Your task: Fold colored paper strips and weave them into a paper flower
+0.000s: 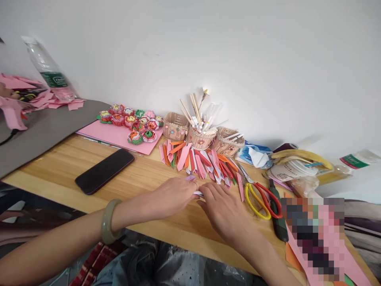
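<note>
Pinching a narrow white paper piece (198, 193) between left hand (177, 196) and right hand (222, 206), near the pile of folded multicoloured paper strips (201, 169), I judge creasing is in hand; next press calls for aligned edges.

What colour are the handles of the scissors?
The scissors have one yellow handle and one red; they show best in the head view.

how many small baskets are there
3, side by side: left basket next to the paper flowers, middle basket holding sticks, right basket next to the tissue pack.
</note>
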`<action>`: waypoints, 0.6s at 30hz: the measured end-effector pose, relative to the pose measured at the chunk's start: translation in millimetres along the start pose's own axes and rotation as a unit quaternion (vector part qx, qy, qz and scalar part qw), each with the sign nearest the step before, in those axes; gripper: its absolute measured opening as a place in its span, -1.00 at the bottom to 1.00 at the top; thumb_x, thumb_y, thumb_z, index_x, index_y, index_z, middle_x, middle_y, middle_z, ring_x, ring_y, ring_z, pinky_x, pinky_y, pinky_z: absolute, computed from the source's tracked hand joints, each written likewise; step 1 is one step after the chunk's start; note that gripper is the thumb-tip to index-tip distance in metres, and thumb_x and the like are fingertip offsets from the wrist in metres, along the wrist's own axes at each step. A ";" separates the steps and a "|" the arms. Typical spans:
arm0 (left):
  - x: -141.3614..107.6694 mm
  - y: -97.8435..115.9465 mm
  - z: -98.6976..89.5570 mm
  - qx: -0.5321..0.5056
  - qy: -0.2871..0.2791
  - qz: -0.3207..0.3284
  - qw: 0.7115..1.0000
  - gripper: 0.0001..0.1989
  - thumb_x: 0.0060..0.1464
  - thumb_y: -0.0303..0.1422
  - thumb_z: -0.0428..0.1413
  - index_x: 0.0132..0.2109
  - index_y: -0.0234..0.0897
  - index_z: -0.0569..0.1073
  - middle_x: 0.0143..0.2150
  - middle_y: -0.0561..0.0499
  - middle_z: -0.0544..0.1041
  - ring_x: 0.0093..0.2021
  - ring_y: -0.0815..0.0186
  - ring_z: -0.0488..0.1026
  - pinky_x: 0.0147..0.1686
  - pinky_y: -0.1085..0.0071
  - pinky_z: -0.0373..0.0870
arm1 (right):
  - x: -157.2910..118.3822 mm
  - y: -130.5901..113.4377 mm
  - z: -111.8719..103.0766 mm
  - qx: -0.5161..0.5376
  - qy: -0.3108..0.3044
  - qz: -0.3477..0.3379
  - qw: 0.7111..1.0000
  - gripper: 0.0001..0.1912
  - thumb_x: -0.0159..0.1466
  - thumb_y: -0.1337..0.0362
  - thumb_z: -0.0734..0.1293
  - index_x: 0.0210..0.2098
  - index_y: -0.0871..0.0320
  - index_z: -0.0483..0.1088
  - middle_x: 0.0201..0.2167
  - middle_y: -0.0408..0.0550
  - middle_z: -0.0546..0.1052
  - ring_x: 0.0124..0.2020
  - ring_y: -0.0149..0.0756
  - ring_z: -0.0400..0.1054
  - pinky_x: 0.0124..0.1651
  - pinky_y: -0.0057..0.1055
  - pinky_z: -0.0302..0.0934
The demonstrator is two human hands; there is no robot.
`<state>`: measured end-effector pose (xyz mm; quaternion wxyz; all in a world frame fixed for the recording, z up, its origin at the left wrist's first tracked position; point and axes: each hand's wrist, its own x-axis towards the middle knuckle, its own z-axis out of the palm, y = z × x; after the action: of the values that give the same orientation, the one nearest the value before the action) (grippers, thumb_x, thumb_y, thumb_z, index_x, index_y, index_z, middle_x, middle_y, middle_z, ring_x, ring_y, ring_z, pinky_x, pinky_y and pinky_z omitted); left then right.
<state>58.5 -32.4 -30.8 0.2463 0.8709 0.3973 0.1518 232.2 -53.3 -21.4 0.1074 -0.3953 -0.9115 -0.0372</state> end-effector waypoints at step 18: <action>-15.4 -60.4 10.8 0.170 0.003 0.083 0.982 -0.77 0.14 -0.49 -0.13 -0.21 -0.28 0.42 -0.13 -0.08 0.43 -0.10 0.24 0.30 -0.17 0.33 0.29 | -48.4 55.9 1.4 0.223 0.078 0.272 0.933 -0.68 0.32 0.12 0.01 -0.42 0.13 0.22 -0.54 -0.09 0.35 -0.49 -0.32 0.23 -0.45 -0.43 0.09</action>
<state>16.4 -13.5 -74.0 0.0800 0.9294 0.3447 0.1044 304.8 -49.3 -34.7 0.2695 -0.5896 -0.7429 0.1667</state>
